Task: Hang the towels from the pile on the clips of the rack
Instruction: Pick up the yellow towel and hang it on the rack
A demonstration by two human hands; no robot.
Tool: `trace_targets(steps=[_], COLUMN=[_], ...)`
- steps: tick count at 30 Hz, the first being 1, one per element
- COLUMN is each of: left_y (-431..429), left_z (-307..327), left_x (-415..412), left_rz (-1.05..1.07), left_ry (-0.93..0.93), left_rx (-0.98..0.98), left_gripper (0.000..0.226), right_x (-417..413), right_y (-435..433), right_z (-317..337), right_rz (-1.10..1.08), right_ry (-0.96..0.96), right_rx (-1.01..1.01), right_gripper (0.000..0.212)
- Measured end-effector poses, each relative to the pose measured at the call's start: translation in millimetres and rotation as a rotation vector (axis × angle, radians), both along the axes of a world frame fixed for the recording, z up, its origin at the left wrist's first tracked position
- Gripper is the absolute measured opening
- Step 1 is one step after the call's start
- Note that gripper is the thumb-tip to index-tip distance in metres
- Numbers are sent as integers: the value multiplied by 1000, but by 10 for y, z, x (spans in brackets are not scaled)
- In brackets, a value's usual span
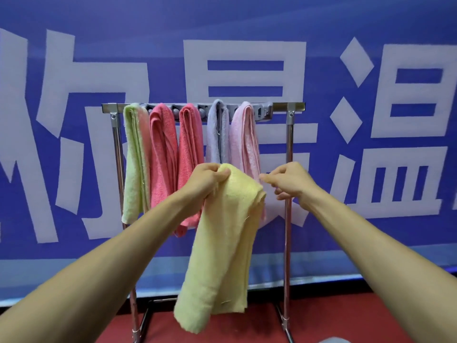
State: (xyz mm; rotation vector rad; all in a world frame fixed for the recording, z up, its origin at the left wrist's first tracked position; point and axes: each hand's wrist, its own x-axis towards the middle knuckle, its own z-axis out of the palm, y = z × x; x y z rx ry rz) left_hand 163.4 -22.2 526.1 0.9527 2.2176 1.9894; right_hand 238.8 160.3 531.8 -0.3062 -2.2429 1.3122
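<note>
Both forearms reach forward at chest height. The left hand (210,180) grips the top fold of a pale yellow terry towel (222,243), fingers curled round it, so it hangs in front of the chrome metal rack (288,219). The right hand (290,181) hovers just beside the towel's upper edge with its fingers curled; I cannot tell whether they pinch it. Five folded towels (163,154) hang from the grey clip strip (262,111).

A pale yellow towel (222,243) hangs folded from the left hand (207,179), which grips its top in front of the metal rack (288,219). On the grey clip bar (262,111) hang five towels side by side: green towel (133,157), two coral towels (162,157), lavender towel (217,134), light pink towel (243,139).
</note>
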Motion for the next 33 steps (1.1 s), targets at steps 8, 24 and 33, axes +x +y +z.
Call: trace_targets(steps=[8,24,33], left_y=[-60,223,750], left_z=[353,460,299], left_x=[86,31,-143], left_rz=[-136,-338,-499], left_ry=[157,-67,-122], left_rx=[-193,-13,-66], left_gripper=[15,25,23], right_x=[-122,46,-112], right_y=[-215,170,688], right_z=[111,292,526], right_rz=[541,794,540], right_ry=[49,285,344], right_rx=[-232,-665,-696], right_gripper=[29,32,23])
